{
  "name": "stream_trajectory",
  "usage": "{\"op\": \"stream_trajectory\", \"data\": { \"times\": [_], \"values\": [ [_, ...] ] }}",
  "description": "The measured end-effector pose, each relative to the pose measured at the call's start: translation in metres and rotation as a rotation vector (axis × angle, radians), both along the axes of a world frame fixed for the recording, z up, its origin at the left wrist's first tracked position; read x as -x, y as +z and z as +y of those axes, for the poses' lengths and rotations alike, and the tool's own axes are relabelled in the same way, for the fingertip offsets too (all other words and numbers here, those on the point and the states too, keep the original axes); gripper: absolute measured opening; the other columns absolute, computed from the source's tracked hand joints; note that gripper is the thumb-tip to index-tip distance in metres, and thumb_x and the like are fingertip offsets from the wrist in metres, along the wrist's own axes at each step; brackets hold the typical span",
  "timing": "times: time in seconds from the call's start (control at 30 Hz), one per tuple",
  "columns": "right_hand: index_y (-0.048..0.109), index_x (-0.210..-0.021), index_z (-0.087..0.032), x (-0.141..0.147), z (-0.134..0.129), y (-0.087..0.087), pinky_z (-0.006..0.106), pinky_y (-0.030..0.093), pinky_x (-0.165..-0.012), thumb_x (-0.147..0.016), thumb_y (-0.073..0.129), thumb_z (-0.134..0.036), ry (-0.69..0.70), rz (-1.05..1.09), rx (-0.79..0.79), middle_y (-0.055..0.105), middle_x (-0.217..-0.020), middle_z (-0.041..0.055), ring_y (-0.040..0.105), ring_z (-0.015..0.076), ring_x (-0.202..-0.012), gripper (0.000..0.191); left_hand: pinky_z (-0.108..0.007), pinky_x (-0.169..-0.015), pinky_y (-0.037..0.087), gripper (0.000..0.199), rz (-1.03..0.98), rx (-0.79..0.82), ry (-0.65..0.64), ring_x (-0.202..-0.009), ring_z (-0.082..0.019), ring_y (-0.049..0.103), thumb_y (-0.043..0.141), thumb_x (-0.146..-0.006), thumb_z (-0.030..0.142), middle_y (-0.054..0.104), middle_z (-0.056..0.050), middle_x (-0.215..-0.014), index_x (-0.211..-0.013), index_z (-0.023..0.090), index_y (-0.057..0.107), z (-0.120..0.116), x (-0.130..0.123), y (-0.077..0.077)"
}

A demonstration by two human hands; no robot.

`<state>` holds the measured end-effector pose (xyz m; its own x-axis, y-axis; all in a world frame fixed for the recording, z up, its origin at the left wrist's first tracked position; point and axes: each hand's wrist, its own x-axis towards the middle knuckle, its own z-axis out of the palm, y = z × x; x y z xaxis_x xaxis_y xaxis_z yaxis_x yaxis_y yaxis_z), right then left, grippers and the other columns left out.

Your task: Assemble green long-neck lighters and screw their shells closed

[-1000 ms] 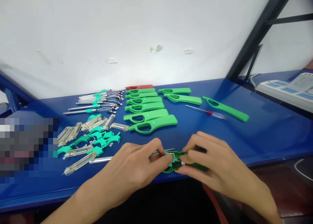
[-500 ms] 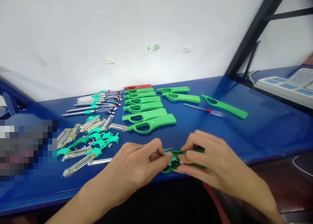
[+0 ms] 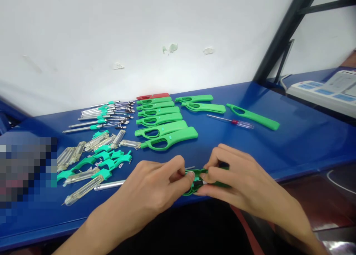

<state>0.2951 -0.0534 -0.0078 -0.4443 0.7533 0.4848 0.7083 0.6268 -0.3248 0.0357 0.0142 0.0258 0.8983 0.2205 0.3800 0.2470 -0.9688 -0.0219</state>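
Note:
Both hands are at an open green lighter casing (image 3: 191, 190) close to the table's front edge, with small teal, white and black parts inside it. My left hand (image 3: 161, 188) pinches at the casing's trigger end, its thumb and forefinger pressed together there. The fingers of my right hand (image 3: 230, 177) are closed around the handle end, fingertips by the black and white piece. A metal lighter tube (image 3: 109, 185) juts out on the left from beneath my left hand. My fingers cover much of the casing.
Green lighter casings (image 3: 178, 136) lie in a row behind my hands, with a red casing (image 3: 152, 96) at the back. A screwdriver (image 3: 241, 124) rests at the right. Clear fuel tanks (image 3: 83, 190), teal triggers (image 3: 105, 173) and metal tubes with wires (image 3: 80, 129) spread over the left.
The view has shifted slightly, so the things on the table appear a little further left. Both hands keep their hold on the casing, with only slight finger movement.

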Motion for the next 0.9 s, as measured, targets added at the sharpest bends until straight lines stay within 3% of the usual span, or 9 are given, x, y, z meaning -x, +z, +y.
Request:
{"op": "stream_trajectory", "data": {
  "times": [0.23,0.37,0.63,0.8,0.9],
  "values": [
    [0.066,-0.087,-0.022,0.0003,0.0004,-0.0005,0.032,0.043,-0.072,-0.111,0.067,-0.045,-0.012,-0.003,-0.019,0.065,-0.09,0.001,0.057,0.017,-0.082,0.033,-0.032,-0.048,0.032,0.04,-0.061,-0.013,0.0,-0.058,-0.014,0.052,0.038,-0.12,0.011,0.064,-0.002,-0.089,-0.109,0.014,0.076,-0.0029,-0.0044,-0.0013],
    [0.066,-0.09,-0.023,0.0,0.0008,-0.0006,0.034,0.045,-0.075,-0.112,0.066,-0.044,-0.019,-0.016,-0.07,0.069,-0.091,0.0008,0.059,0.0168,-0.079,0.031,-0.034,-0.047,0.035,0.037,-0.081,-0.064,0.021,-0.054,-0.015,0.047,0.04,-0.119,0.012,0.062,-0.001,-0.085,-0.106,0.013,0.074,-0.0071,-0.0046,-0.0033],
    [0.073,-0.109,-0.025,0.0,-0.0031,-0.0025,0.036,0.052,-0.079,-0.108,0.074,-0.032,0.002,0.058,-0.174,0.081,-0.101,-0.0005,0.073,0.0159,-0.087,0.007,-0.029,-0.044,0.041,0.039,-0.073,0.01,0.026,-0.053,-0.014,0.053,0.035,-0.121,0.016,0.066,-0.003,-0.091,-0.116,0.013,0.073,-0.0065,-0.0026,-0.0032],
    [0.074,-0.093,-0.021,-0.0003,-0.007,-0.0032,0.037,0.054,-0.071,-0.103,0.078,-0.018,0.004,0.013,-0.278,0.082,-0.089,-0.0006,0.07,0.0156,-0.076,0.011,-0.028,-0.045,0.045,0.038,-0.088,0.014,0.013,-0.055,-0.014,0.058,0.035,-0.121,0.014,0.068,-0.004,-0.092,-0.118,0.012,0.072,-0.0077,-0.0032,-0.004],
    [0.076,-0.094,-0.021,-0.0005,-0.0091,-0.0034,0.038,0.055,-0.071,-0.105,0.076,-0.021,0.005,-0.008,-0.257,0.081,-0.09,0.0005,0.07,0.0167,-0.077,0.011,-0.028,-0.045,0.046,0.041,-0.075,0.01,0.02,-0.055,-0.014,0.059,0.031,-0.121,0.014,0.069,-0.004,-0.092,-0.117,0.012,0.072,-0.0077,-0.004,-0.0034]
  ]
}}
